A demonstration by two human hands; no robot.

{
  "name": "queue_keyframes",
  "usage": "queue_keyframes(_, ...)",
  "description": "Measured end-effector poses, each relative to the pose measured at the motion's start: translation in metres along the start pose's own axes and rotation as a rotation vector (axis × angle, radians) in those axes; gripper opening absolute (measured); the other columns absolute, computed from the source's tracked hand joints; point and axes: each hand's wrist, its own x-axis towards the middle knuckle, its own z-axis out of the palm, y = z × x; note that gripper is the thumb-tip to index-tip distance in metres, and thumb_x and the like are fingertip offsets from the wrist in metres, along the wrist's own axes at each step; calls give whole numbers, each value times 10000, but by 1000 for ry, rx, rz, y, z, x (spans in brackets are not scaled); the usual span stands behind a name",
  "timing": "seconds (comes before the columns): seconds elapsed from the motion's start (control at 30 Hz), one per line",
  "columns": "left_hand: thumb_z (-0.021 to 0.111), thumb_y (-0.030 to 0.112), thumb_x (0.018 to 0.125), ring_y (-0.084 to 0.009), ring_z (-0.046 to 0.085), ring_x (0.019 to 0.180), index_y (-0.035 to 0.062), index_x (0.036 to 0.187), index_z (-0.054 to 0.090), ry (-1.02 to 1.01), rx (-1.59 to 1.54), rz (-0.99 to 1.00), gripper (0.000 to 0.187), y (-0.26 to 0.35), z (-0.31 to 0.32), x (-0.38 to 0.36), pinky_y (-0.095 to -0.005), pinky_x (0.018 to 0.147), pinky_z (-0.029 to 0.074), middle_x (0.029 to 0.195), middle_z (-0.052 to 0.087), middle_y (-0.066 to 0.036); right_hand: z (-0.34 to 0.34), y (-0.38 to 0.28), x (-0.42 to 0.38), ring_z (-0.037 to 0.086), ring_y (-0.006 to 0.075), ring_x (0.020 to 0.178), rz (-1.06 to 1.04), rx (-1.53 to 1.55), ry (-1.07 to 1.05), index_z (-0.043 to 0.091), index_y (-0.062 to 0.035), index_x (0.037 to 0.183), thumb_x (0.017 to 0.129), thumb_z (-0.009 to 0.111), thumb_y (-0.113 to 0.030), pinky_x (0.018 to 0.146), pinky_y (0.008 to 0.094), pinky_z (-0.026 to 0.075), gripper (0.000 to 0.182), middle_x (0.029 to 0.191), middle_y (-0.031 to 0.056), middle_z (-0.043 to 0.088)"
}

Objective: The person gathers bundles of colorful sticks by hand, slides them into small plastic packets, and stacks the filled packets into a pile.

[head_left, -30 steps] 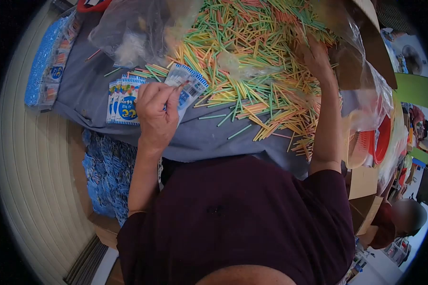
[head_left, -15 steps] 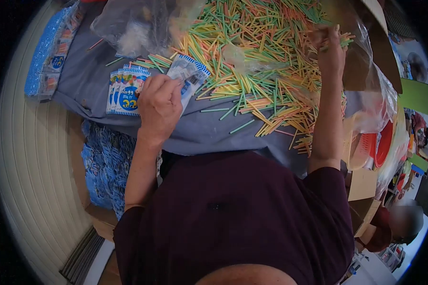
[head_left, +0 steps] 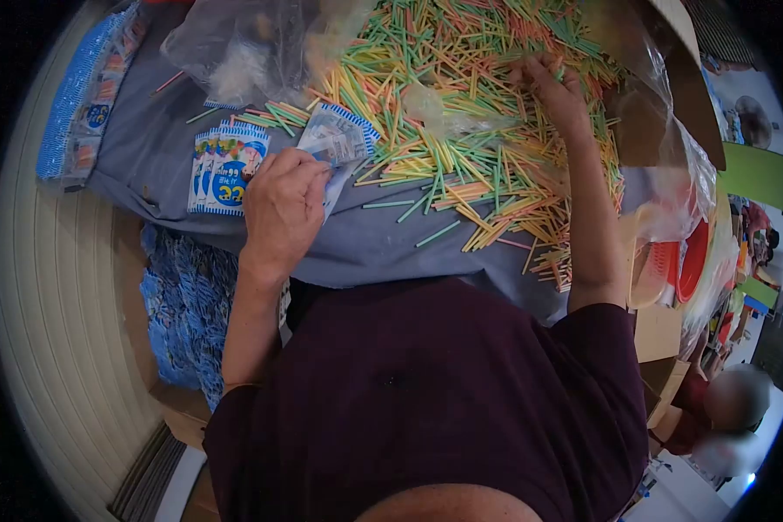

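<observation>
My left hand (head_left: 283, 202) is closed with its fingertips pinched on a blue-and-white striped packet (head_left: 335, 142), which lies tilted on the grey cloth. Left of that hand, several printed blue-and-white packets (head_left: 228, 170) overlap in a fanned row. A large heap of thin coloured sticks (head_left: 461, 157), green, yellow, orange and pink, spreads over the cloth. On the right part of the heap, my right hand (head_left: 555, 94) has its fingers curled around a few sticks; a bit of green shows at the fingertips.
Clear plastic bags (head_left: 244, 52) lie at the back left. Strips of blue packets (head_left: 83, 104) rest at the far left, above a cardboard box filled with blue packets (head_left: 183, 304). Red baskets (head_left: 692, 261) and a person (head_left: 713, 418) are at the right.
My right hand has moved left from the right edge of the heap onto the sticks. My left hand stays on the packet, shifted slightly.
</observation>
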Motion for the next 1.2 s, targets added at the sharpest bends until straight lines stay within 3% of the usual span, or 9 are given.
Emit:
queue_keyframes(0.13,716,-11,746,-243,609,708,6,839,716,22,-266,-144,94,-12,4,7,-336,649,486,762,633,-86,20,-53,-5,662,183,889,-202,-44,214,681,-14,932,1000,555,-210,851,368,509,243,846,64,692)
queue_keyframes(0.23,741,-29,731,-153,608,675,-16,812,704,78,-488,-174,90,-1,3,18,-278,623,475,729,643,-60,32,-71,-3,657,195,856,-272,538,94,626,-36,1106,1025,505,-221,797,344,495,236,810,50,673)
queue_keyframes(0.3,746,-70,766,-54,579,706,-22,826,690,65,-684,-215,95,13,11,30,-205,642,469,785,647,-3,58,-98,-9,666,272,898,-100,1535,-534,595,-5,1110,1042,453,-285,853,418,504,321,741,66,647)
queue_keyframes(0.33,746,-70,766,-54,579,706,-22,826,690,74,-671,-222,95,18,17,36,-205,642,469,785,647,-3,63,-100,-10,666,272,898,-96,1545,-549,595,-5,1110,1042,453,-285,853,418,504,321,741,66,647)
queue_keyframes(0.87,801,25,756,-75,624,688,-10,847,724,86,-902,-222,125,46,62,63,-235,629,508,768,702,-43,102,-112,-24,666,307,963,-351,454,-169,601,7,1076,1057,351,-405,853,432,510,482,742,87,646)
queue_keyframes(0.93,800,29,759,-74,624,698,-10,854,724,74,-926,-231,127,46,62,65,-236,634,509,774,701,-41,103,-105,-24,665,198,888,-313,350,-219,641,3,1115,1018,413,-490,797,343,519,552,916,126,711)
queue_keyframes(1.03,793,31,770,-67,625,733,-5,876,725,50,-914,-165,131,44,67,67,-225,667,516,796,701,-39,103,-110,-24,601,314,1139,-248,97,-267,573,24,1227,953,444,-624,941,412,484,715,1008,176,679)
queue_keyframes(1.13,776,33,799,-67,623,754,-9,919,722,14,-1068,-265,138,46,67,67,-211,690,516,829,702,-31,118,-103,-22,630,164,966,-348,169,-176,617,-17,1241,968,482,-534,836,331,507,600,995,97,692)
queue_keyframes(1.2,763,39,823,-70,625,778,-21,966,712,-11,-1292,-324,162,45,65,69,-205,702,517,869,703,-29,117,-110,-15,612,208,1050,-287,266,-162,573,2,1280,929,486,-610,876,348,501,712,1106,150,651)
